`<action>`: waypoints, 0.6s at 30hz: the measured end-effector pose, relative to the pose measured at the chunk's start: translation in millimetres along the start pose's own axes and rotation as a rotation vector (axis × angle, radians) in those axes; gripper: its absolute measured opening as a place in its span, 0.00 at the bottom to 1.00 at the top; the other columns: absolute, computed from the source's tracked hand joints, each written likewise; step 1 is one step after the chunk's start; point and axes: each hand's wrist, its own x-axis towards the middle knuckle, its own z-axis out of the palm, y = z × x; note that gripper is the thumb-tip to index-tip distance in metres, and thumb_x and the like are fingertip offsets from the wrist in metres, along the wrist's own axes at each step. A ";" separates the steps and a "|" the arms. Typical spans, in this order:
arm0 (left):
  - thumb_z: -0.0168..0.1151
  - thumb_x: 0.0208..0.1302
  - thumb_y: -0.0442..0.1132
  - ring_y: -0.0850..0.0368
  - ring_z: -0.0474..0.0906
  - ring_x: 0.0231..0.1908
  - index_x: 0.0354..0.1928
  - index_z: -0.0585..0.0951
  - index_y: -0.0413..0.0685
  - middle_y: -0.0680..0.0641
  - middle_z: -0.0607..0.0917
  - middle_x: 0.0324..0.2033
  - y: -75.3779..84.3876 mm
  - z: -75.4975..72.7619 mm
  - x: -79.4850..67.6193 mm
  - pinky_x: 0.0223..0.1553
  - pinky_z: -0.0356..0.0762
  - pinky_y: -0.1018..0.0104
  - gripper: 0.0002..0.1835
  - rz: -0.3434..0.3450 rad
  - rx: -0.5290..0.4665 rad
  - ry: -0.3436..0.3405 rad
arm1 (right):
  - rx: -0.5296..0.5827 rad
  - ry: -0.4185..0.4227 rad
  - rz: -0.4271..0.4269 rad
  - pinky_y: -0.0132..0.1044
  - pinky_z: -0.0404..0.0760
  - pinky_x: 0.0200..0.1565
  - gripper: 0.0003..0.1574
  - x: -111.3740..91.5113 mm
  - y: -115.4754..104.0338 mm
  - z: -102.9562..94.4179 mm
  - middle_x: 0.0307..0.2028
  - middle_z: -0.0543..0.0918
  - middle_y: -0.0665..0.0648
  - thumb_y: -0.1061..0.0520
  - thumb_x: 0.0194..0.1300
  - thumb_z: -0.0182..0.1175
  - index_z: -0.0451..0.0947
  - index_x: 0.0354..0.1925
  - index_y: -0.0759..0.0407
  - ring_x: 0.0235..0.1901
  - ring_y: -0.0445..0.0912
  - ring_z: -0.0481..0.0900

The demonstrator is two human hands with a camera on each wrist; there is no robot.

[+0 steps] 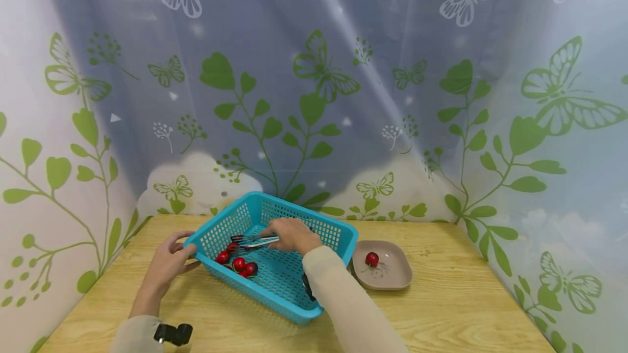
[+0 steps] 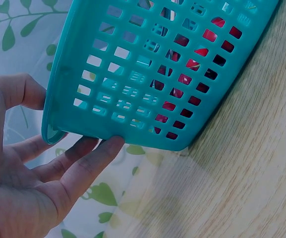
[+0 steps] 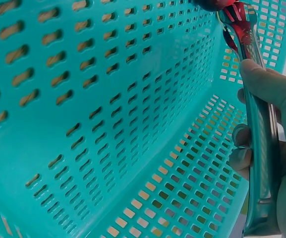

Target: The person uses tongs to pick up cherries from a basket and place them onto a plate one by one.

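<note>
A blue perforated plastic basket [image 1: 294, 309] stands at an angle on the table, with several red cherries [image 1: 239, 264] in its left end. At its left corner my left hand [image 1: 169, 260] grips the rim, thumb and fingers around the edge. The left wrist view shows those fingers [image 2: 90, 163] against the outer wall. My right hand [image 1: 290, 235] reaches inside the basket and holds metal tongs [image 3: 261, 168] by the arms. Their head lies among the cherries, with red showing between the tips in the right wrist view. A dark cherry [image 3: 214, 4] is right beside them.
To the right of the basket sits a beige square dish [image 1: 399, 277] holding one cherry [image 1: 372, 259] with a stem. The wooden table [image 1: 456, 298] runs back to a patterned curtain [image 1: 373, 140].
</note>
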 end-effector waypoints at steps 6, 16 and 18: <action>0.51 0.76 0.37 0.68 0.82 0.42 0.76 0.61 0.40 0.35 0.79 0.56 -0.1 0.1 -0.1 0.55 0.89 0.52 0.30 0.004 0.004 0.000 | 0.005 -0.008 -0.001 0.42 0.81 0.67 0.26 -0.7 0.0 -0.4 0.71 0.76 0.49 0.48 0.72 0.65 0.79 0.67 0.37 0.70 0.45 0.75; 0.51 0.75 0.37 0.67 0.82 0.42 0.76 0.62 0.39 0.35 0.80 0.55 2.0 0.6 -1.1 0.55 0.89 0.52 0.30 -0.003 0.011 0.005 | 0.019 -0.012 0.017 0.44 0.82 0.67 0.26 -1.2 -0.8 -0.7 0.72 0.75 0.49 0.48 0.71 0.65 0.79 0.66 0.37 0.70 0.47 0.75; 0.51 0.75 0.37 0.67 0.82 0.42 0.76 0.62 0.39 0.35 0.80 0.55 2.1 0.6 -1.4 0.55 0.89 0.52 0.30 -0.004 0.010 0.005 | 0.015 -0.018 0.017 0.45 0.82 0.67 0.26 -1.5 -1.5 -1.3 0.72 0.74 0.49 0.48 0.72 0.65 0.79 0.67 0.37 0.70 0.47 0.74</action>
